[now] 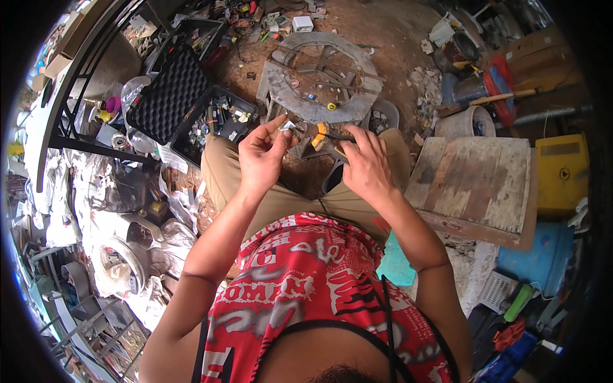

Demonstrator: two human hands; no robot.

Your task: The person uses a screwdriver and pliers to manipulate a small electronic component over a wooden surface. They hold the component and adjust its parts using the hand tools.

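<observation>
Pinched in the fingertips of my left hand [263, 152] is a small silvery piece [287, 126], too small to name exactly. My right hand [367, 165] is closed around the handles of pliers [321, 135] with orange-yellow and black grips. The pliers point left, their jaws close to the silvery piece; whether they touch it I cannot tell. Both hands are above my lap, in front of a worn grey ring-shaped stand [290, 96]. A small yellow round object [331, 106] lies on the stand's near rim.
At left, an open black case [163, 96] with a foam-lined lid holds many small parts. To the right are a worn wooden board [472, 182], a yellow box [562, 172] and a grey bucket [469, 121]. White plastic bags [64, 185] and scrap crowd the far left.
</observation>
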